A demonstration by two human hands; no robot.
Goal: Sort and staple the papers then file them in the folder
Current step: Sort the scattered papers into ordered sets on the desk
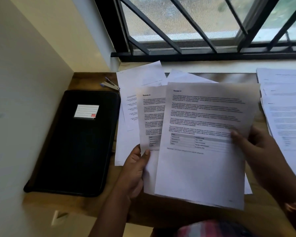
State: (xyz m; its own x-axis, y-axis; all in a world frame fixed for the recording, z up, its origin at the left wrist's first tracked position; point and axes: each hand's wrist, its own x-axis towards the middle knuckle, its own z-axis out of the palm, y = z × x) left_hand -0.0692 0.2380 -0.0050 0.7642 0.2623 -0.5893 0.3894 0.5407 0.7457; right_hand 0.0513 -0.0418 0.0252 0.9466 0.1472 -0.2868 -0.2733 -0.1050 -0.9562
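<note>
I hold printed sheets fanned out above the wooden desk [162, 212]. My right hand [258, 151] pinches the front sheet [200, 170], headed "Section 4", at its right edge, thumb on the print. My left hand [135, 170] grips the sheet behind it [150, 120] at its lower left, thumb on top. A black zipped folder [75, 142] with a white label lies closed on the desk at left. A small stapler [109, 85] lies just beyond the folder's far edge.
Loose white sheets [140, 77] lie on the desk behind the held ones. A spread pile of printed papers [284, 106] covers the right side. A barred window [203, 26] stands behind the desk, a cream wall [24, 82] at left.
</note>
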